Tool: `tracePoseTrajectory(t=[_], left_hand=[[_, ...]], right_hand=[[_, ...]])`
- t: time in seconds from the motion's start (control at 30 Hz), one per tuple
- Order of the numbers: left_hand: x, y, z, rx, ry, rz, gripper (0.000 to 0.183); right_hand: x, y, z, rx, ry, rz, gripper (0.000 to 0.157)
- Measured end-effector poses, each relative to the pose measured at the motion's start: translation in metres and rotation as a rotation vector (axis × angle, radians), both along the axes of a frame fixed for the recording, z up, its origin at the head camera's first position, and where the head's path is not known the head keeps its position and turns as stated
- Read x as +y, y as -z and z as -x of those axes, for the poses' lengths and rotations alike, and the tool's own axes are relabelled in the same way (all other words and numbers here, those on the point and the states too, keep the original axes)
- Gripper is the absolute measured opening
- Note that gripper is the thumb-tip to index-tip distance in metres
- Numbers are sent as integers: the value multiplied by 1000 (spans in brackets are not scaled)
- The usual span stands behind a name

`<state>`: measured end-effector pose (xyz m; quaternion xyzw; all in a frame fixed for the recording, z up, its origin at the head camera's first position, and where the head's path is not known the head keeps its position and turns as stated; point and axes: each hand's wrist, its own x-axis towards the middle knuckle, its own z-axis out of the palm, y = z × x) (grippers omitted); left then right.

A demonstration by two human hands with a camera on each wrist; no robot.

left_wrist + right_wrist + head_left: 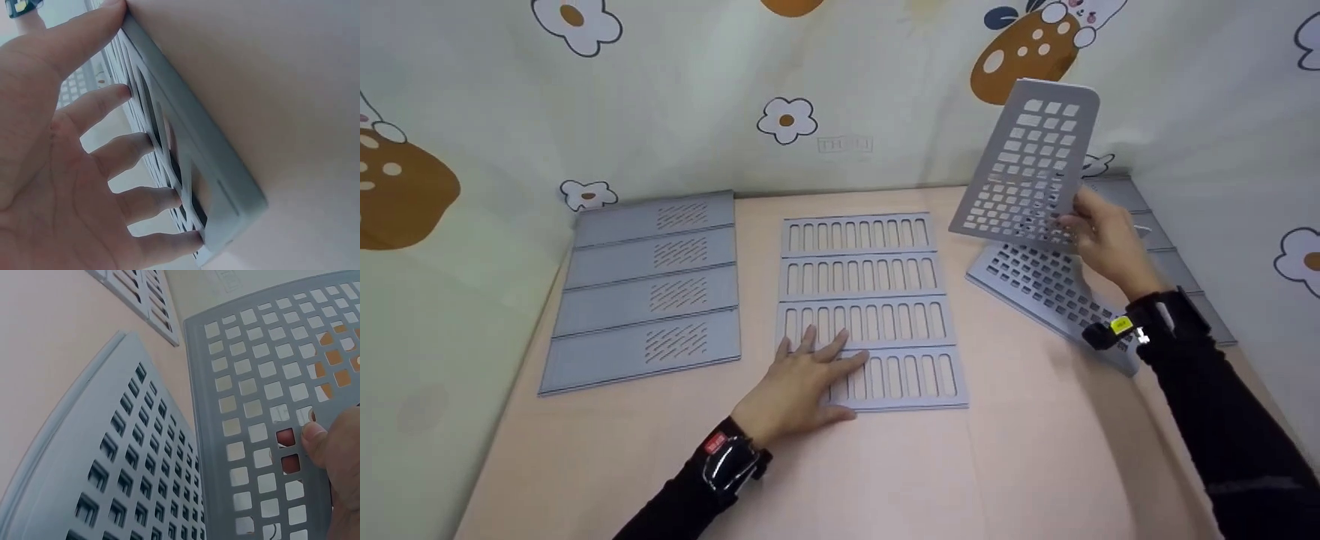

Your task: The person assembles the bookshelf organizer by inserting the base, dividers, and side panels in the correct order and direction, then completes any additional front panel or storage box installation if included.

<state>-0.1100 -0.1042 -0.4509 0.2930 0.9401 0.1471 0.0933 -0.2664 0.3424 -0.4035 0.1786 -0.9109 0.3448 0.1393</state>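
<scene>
In the head view my right hand (1112,238) pinches a thin grey plate with keyboard-style square holes (1039,161) by its right edge, raised above the table. The right wrist view shows the thumb (316,439) on its near face and fingertips behind the holes. Beneath it lies a stack of matching keyboard plates (1050,289). My left hand (802,382) rests, fingers spread, on the slotted grey panels (866,300) at the table's middle. In the left wrist view its fingertips touch the slotted face, the thumb lying at the panel's edge (197,124).
Grey panels with slanted slits (607,300) lie at the left. More grey panels (1177,262) lie at the far right, partly hidden by my right arm. The peach table (885,480) meets a patterned curtain (675,97) at the back.
</scene>
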Motion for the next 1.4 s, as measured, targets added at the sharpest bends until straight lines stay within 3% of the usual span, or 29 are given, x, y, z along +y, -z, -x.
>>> tracePoseTrajectory(t=[0.2,0.6,0.77,0.97,1.13,1.4], left_hand=[[1,3,-5,9,11,5,78],[4,3,-17,18,34,7,77],[5,3,-20,25,24,15,77],[9,1,-19,16,2,37,77],[9,2,-19,28,2,54,77],[8,2,-18,31,11,56,76]], right_hand=[[-13,3,16,-52,27,18,26],[-24,6,43,-54,62,-29,20],[-23,7,47,-70,76,-46,18],[-23,7,47,-17,51,-70,12],[-25,5,49,-44,34,-80,18],[-29,0,52,-16,18,-104,16]])
